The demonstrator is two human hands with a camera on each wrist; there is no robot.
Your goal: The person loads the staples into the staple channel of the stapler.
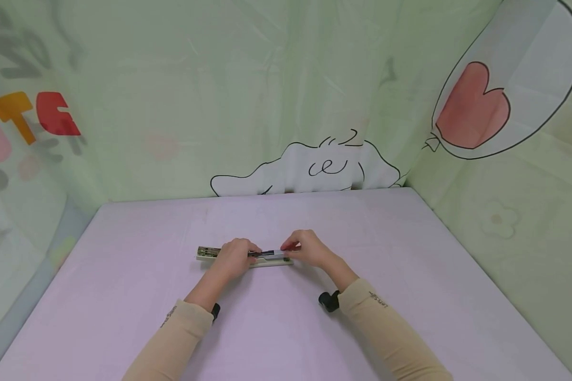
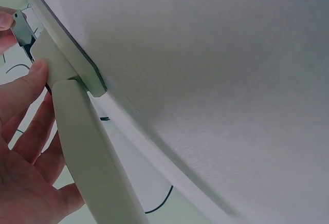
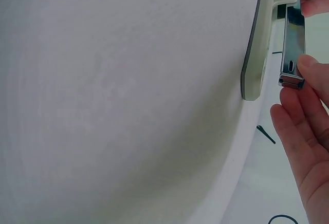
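Between our left hand and right hand we hold an opened stapler (pale green), left gripping its body, right pinching its metal rail.

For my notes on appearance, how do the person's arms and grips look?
The left sleeve and right sleeve are beige, each with small dark lettering at the wrist end. A black device shows at each wrist. The left grip and right grip wear no gloves.
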